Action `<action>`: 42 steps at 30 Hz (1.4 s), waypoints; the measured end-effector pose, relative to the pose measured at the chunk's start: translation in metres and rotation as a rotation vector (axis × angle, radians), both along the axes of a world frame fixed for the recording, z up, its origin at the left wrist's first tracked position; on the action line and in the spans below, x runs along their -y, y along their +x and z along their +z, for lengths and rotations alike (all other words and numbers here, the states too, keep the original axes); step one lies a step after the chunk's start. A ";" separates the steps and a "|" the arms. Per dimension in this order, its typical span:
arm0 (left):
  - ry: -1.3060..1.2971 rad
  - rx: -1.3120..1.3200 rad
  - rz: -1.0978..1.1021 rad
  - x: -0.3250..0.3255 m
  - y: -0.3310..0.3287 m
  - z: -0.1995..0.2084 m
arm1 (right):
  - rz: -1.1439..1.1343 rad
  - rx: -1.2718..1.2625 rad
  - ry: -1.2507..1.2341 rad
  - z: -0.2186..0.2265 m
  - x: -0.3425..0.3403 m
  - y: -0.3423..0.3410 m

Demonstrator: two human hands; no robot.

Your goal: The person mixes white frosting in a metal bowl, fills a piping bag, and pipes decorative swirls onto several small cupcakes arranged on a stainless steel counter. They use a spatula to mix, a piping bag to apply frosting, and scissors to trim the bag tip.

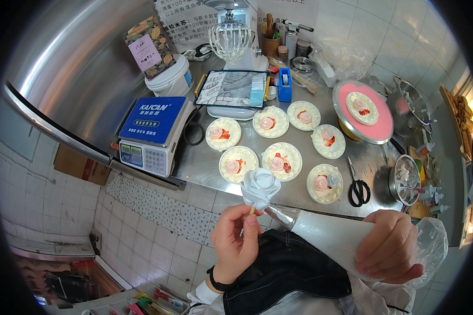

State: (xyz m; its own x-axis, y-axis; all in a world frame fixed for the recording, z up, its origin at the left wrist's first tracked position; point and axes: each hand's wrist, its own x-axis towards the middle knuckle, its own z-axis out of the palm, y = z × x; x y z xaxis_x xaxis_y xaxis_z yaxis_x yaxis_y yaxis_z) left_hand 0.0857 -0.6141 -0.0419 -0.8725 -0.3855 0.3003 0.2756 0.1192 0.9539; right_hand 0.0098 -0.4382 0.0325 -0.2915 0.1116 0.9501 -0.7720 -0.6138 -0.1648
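Note:
My left hand [235,242] pinches a thin stick [252,210] that carries a pale blue piped cream rose [261,184]. In my right hand [388,245] is a clear piping bag [326,233] filled with pale cream, the fingers wrapped round its wide end. Its metal nozzle [284,214] points left and meets the lower right side of the rose. Beyond my hands, several small round cream cakes [245,176] sit on the steel table, each with a pink rose and red topping. The nearest right cake [317,196] bears a pink and a pale blue rose.
A pink turntable [379,123] holds another cake at the back right. Black-handled scissors [358,190] and a metal bowl [402,179] lie at the right. A blue-topped scale [153,123] is on the left; a stand mixer with a whisk [230,39] stands behind.

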 end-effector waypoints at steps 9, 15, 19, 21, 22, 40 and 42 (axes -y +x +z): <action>0.021 -0.006 0.000 0.002 0.002 -0.003 | 0.025 -0.044 -0.055 0.001 0.004 -0.006; -0.013 -0.016 -0.013 0.006 0.000 -0.004 | -0.016 -0.023 0.056 -0.006 -0.008 -0.008; 0.029 0.006 -0.031 0.005 0.000 -0.003 | -0.019 -0.003 0.087 -0.013 -0.011 -0.007; 0.059 -0.010 -0.033 0.004 -0.001 -0.003 | -0.005 -0.001 0.069 -0.015 -0.011 -0.006; 0.059 -0.023 -0.034 0.003 -0.001 -0.003 | 0.007 -0.003 0.048 -0.015 -0.010 -0.005; 0.012 -0.043 0.002 0.002 0.002 -0.002 | 0.028 -0.034 -0.094 0.000 0.005 -0.001; 0.012 -0.042 -0.001 0.002 0.003 -0.002 | 0.036 -0.022 -0.067 -0.002 0.002 -0.002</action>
State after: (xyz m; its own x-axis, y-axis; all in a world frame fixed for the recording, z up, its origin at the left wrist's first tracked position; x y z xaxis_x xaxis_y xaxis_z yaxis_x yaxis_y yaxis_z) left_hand 0.0887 -0.6165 -0.0440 -0.8598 -0.3881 0.3319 0.3154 0.1076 0.9428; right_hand 0.0078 -0.4400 0.0309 -0.2755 0.1651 0.9470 -0.7525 -0.6500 -0.1056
